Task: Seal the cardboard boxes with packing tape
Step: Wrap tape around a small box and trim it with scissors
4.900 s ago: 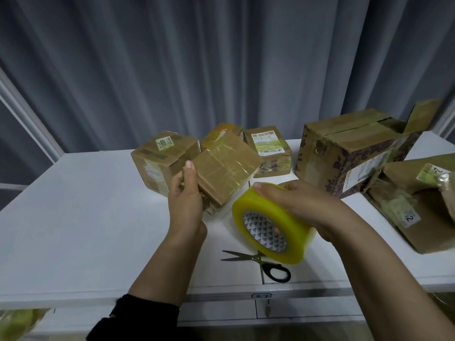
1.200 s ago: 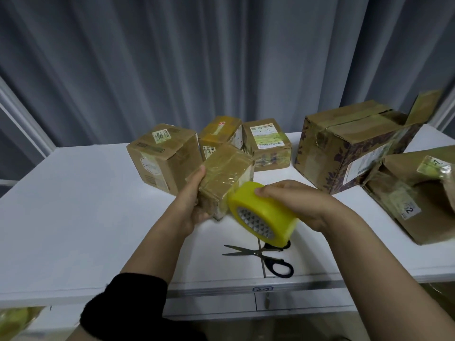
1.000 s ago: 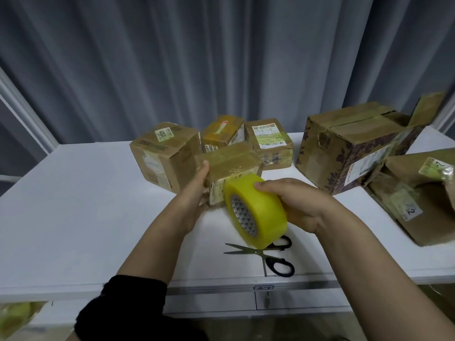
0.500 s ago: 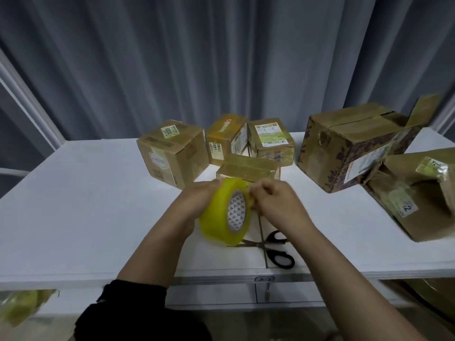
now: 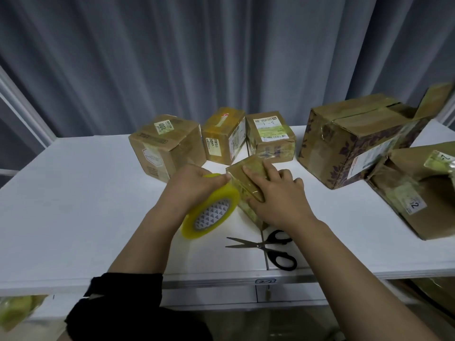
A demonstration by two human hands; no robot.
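Observation:
A small cardboard box (image 5: 248, 173) wrapped in clear tape lies on the white table (image 5: 73, 205) in front of me. My right hand (image 5: 278, 195) rests on its top and near side, fingers laid fairly flat over the tape. My left hand (image 5: 194, 188) grips the yellow roll of packing tape (image 5: 211, 212) from above, holding it just left of the box, its patterned core facing me. Whether a strip runs from roll to box is hard to tell.
Black-handled scissors (image 5: 268, 247) lie open near the table's front edge. Three small boxes (image 5: 167, 143) (image 5: 224, 136) (image 5: 270, 136) stand behind. A large printed box (image 5: 357, 143) and another box labelled 2 (image 5: 423, 193) fill the right side. A grey curtain hangs behind.
The tape roll passed from my right hand to my left. The small box went down onto the table, and my right hand moved onto it.

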